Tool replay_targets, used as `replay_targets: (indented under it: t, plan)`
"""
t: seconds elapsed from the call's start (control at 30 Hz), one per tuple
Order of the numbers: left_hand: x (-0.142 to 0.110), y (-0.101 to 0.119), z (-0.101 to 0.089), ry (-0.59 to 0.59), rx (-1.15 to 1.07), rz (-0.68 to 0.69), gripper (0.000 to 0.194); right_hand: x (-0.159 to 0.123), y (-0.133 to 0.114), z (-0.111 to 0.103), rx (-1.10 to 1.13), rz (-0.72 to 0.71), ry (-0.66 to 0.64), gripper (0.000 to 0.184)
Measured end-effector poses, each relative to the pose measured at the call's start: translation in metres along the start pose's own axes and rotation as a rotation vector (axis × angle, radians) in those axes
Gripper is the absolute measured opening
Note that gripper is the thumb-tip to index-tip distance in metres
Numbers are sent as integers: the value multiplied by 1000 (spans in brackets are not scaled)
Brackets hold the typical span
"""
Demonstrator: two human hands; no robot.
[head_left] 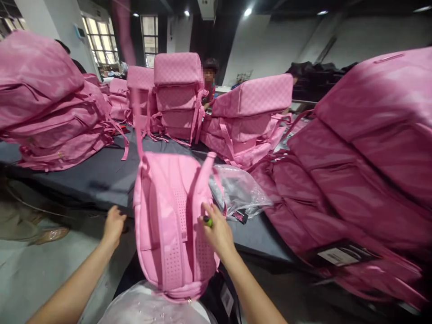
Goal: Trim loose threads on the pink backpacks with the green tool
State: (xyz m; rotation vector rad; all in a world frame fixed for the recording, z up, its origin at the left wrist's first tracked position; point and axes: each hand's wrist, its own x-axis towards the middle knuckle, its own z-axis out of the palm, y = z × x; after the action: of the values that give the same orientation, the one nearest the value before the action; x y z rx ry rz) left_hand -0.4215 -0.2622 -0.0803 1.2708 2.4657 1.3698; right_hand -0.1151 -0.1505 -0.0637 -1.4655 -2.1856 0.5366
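In front of me a pink backpack (172,189) stands upright at the table edge, its padded, perforated shoulder straps facing me. My right hand (218,231) is at the backpack's right strap, fingers curled round a small dark tool with a bright green end (208,221); most of the tool is hidden in the palm. Left of the backpack, apart from it, is my left hand (114,225), fingers loosely bent with nothing visible in them. A blurred pink strap (137,121) rises from the backpack's upper left. Below the backpack lies clear plastic wrapping (145,306) over my lap.
Stacked pink backpacks stand at the left (43,90), along the back (177,94) and close on the right (371,148). A clear plastic bag (239,189) and a black tag (240,217) lie on the dark table cover (101,175). Another person (209,83) is behind the stacks.
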Motion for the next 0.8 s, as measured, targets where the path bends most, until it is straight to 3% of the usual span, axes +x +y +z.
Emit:
replay_targets:
  t: [0.07, 0.1, 0.17, 0.23, 0.3, 0.37, 0.43, 0.53, 0.63, 0.7, 0.77, 0.8]
  plan:
    - [-17, -3, 8, 82, 2, 123, 56, -4, -8, 14, -166, 11, -142, 55]
    - [-25, 0, 16, 54, 13, 277, 56, -3, -14, 21, -217, 4, -170, 59]
    - [-40, 9, 41, -125, 81, 667, 63, 1, -29, 34, -293, -43, -145, 65]
    - [-59, 14, 72, -294, 191, 915, 77, 6, -42, 45, -378, -159, -121, 64]
    - [-76, 10, 100, -328, 306, 938, 85, 10, -50, 55, -449, -296, -183, 55]
    - [-89, -2, 117, -335, 407, 914, 80, 12, -49, 58, -483, -341, -271, 47]
    - [-96, -14, 121, -373, 497, 928, 65, 11, -38, 53, -511, -252, -303, 43]
    - [-95, -15, 109, -402, 542, 973, 53, 10, -4, 26, -576, 12, -294, 38]
    - [-77, 13, 97, -456, 479, 947, 43, 17, 34, 0, -576, 215, -332, 27]
    - [-50, 45, 100, -516, 396, 935, 32, 27, 49, -5, -506, 253, -348, 26]
    - [-12, 84, 115, -550, 345, 1014, 26, 40, 56, 2, -376, 246, -337, 44]
    - [9, 104, 127, -574, 364, 1132, 27, 47, 58, 7, -304, 247, -326, 53]
